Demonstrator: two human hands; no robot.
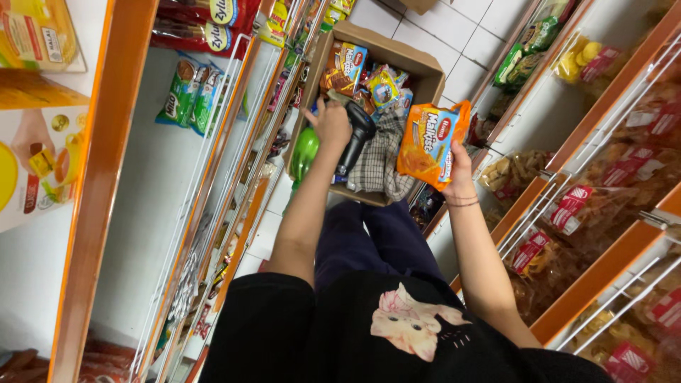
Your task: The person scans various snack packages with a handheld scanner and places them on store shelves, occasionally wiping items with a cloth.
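My left hand grips a black handheld scanner over the near side of an open cardboard box. My right hand holds up an orange snack packet by its lower edge, just right of the scanner and above the box's right side. The box stands on the tiled floor in front of my knees. It holds several colourful snack packets and a checked cloth. My dark trousers and black top fill the lower middle.
Orange-framed shop shelves with white wire fronts line both sides of a narrow aisle. Green packets sit on the left shelf and bagged snacks on the right. A green object lies beside the box's left edge.
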